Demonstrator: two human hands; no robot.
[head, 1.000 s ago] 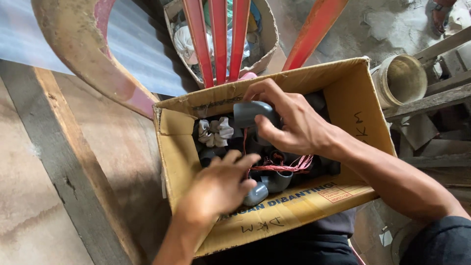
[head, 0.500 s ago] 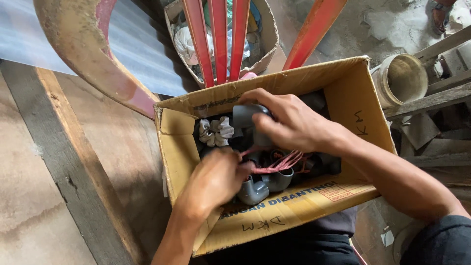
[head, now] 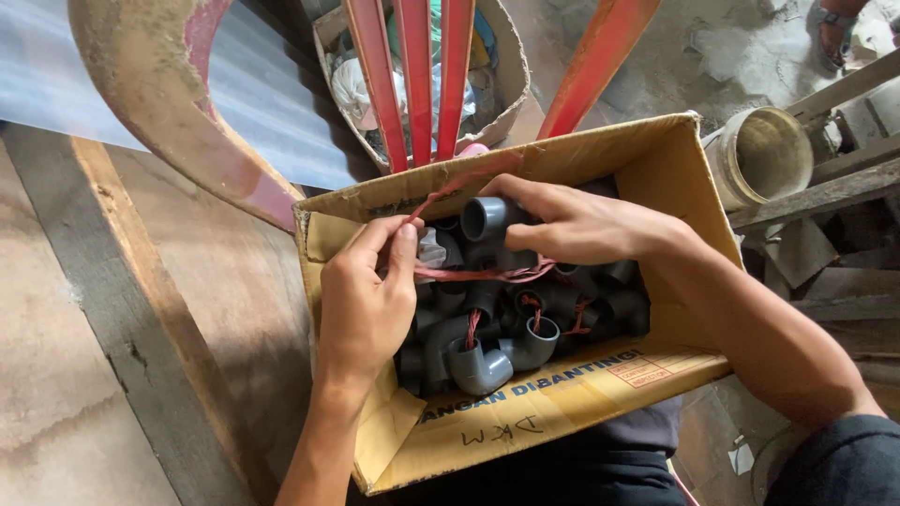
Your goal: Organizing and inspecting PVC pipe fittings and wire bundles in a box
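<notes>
Half a second ago my left hand (head: 364, 298) lay low in the open brown cardboard box (head: 656, 155), over the fittings near its front wall; now it has come up toward the box's left wall, and the thin red plastic string (head: 441, 194) has lifted with it. My right hand (head: 579, 225) has stayed near the back wall of the box.

My left grip is nearly closed, thumb and forefinger pinched on the red string, which runs up and back toward the box's rear edge. My right grip is curled partly shut around a grey plastic pipe elbow (head: 485, 217), its round mouth facing the left wall.

Below both hands the box is full of more grey pipe fittings (head: 487, 361), bundled with red string; the deeper ones are in shadow and hard to count. The box's front flap is cut off by my dark clothing.
</notes>
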